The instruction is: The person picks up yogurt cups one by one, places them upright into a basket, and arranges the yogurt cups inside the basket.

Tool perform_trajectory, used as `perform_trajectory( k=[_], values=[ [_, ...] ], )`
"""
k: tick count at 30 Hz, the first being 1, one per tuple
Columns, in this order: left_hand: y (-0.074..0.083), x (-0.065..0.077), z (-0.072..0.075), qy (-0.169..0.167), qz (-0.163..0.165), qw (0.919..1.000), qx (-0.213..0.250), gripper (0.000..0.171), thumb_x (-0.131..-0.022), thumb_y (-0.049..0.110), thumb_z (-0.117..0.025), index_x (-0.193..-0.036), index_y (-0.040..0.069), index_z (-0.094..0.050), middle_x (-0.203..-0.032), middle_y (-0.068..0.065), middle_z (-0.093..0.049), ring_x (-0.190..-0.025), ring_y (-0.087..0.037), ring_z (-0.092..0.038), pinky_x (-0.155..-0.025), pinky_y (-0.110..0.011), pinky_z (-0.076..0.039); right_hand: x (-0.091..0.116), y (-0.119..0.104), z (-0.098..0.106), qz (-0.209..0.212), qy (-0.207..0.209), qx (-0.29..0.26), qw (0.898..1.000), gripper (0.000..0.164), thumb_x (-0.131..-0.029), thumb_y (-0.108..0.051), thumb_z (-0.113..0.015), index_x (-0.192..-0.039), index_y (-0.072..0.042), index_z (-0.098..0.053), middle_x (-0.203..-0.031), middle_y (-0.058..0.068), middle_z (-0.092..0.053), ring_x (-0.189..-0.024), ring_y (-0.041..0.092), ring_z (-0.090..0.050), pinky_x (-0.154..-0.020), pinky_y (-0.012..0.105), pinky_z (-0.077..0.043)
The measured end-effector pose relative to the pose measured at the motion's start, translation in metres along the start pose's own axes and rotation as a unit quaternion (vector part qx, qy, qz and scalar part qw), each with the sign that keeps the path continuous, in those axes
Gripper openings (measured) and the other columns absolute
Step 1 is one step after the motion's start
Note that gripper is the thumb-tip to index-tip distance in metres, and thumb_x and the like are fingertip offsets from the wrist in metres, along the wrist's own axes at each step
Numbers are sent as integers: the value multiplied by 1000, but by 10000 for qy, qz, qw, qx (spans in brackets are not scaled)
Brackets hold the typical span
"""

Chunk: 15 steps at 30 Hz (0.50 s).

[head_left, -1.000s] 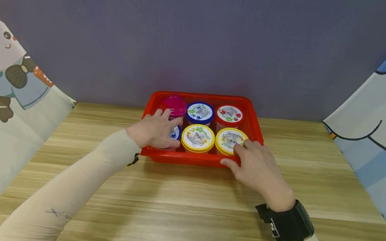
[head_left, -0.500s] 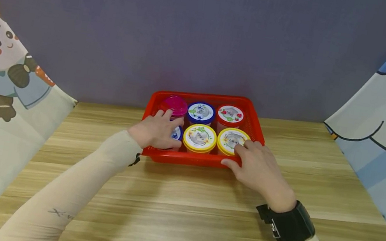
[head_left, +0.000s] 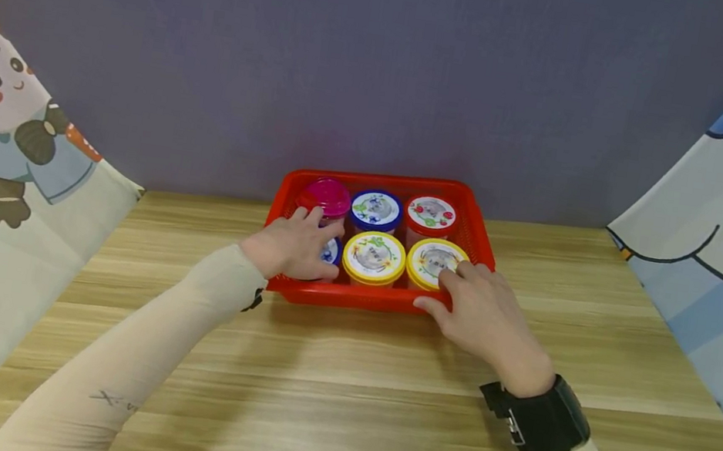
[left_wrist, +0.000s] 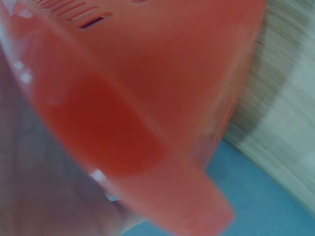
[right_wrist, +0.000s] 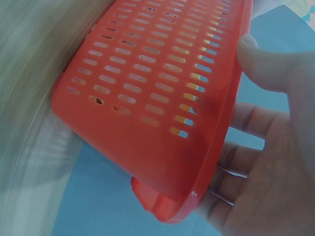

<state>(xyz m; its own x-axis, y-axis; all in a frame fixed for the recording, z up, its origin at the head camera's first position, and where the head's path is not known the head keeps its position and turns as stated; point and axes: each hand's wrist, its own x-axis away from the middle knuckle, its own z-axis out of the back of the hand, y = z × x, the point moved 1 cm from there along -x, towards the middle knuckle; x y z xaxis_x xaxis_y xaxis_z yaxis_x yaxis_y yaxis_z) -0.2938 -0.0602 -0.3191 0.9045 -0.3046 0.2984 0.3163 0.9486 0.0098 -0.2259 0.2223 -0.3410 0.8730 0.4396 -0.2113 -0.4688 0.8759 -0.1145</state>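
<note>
A red plastic basket [head_left: 360, 300] stands against the back wall with lidded tubs inside. My left hand [head_left: 294, 244] reaches over its front left corner, thumb and fingers spread around a blue-lidded tub [head_left: 330, 250], which they mostly cover. At the front right corner, my right hand [head_left: 485, 310] holds the basket rim, thumb outside and fingers inside. Its fingertips come against a yellow-lidded tub [head_left: 433, 263]. In the right wrist view the thumb lies on the rim [right_wrist: 231, 93], other fingers beyond it. The left wrist view is blurred, filled by the basket wall [left_wrist: 162, 73].
Another yellow-lidded tub [head_left: 374, 258] sits in the front row's middle. Behind are a magenta-lidded tub [head_left: 326, 197], a blue-lidded one [head_left: 375, 209] and a red-lidded one [head_left: 431, 214]. Wood-grain tabletop [head_left: 334, 408] lies in front; a grey wall [head_left: 385, 65] rises behind.
</note>
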Motion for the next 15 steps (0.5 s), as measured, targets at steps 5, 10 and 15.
perform_trajectory(
  k=[5,10,15],
  values=[
    [-1,0,-1,43,-28,10000,10,84,-88,54,-63,-160,25,-31,-162,-18,-25,-141,-40,-30,-108,-63,-38,0,0,0,-28,22,28,10000,46,-91,-48,-72,-106,-4,-69,-104,17,-64,-92,36,-59,-86,54,-47],
    [-2,1,-2,51,-31,10000,17,83,-88,53,-63,-160,25,-32,-161,-17,-26,-141,-39,-30,-108,-64,-36,-1,-1,-1,-30,-17,-5,10000,46,-91,-48,-72,-107,-5,-69,-107,17,-65,-95,37,-60,-90,56,-47],
    [-2,1,-3,78,-6,9999,92,84,-88,53,-63,-160,25,-32,-161,-16,-27,-140,-39,-30,-109,-64,-35,-1,-1,-1,-3,1,37,10000,47,-91,-48,-72,-108,-4,-69,-106,18,-64,-93,36,-59,-86,54,-47]
  ],
)
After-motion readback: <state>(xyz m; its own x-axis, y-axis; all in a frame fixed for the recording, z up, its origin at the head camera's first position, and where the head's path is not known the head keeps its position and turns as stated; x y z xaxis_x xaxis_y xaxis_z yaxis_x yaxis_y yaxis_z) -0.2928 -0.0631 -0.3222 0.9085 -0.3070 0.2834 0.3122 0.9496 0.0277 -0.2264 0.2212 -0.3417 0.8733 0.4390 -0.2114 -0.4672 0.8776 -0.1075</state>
